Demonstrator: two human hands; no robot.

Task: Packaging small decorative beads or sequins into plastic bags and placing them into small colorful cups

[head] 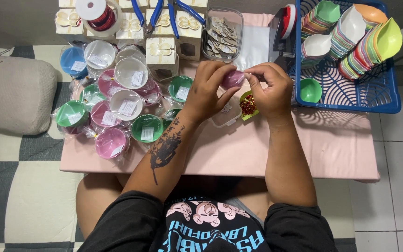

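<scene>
Both hands grasp one pink bowl (232, 79) above the pink table (332, 149): left hand (208, 88), right hand (269, 86). Right of it, a blue basket (374, 98) holds stacked bowls and one loose green bowl (310, 90); left, about a dozen wrapped bowls (117, 100).

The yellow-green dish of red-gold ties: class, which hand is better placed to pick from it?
Probably the right hand: it sits directly above the yellow-green dish, its fingers only pinching at the pink bowl that the left hand cradles.

You have bare pink table (332, 149) near you — wrapped bowls (113, 107) crowd left, blue basket (374, 93) blocks right.
</scene>
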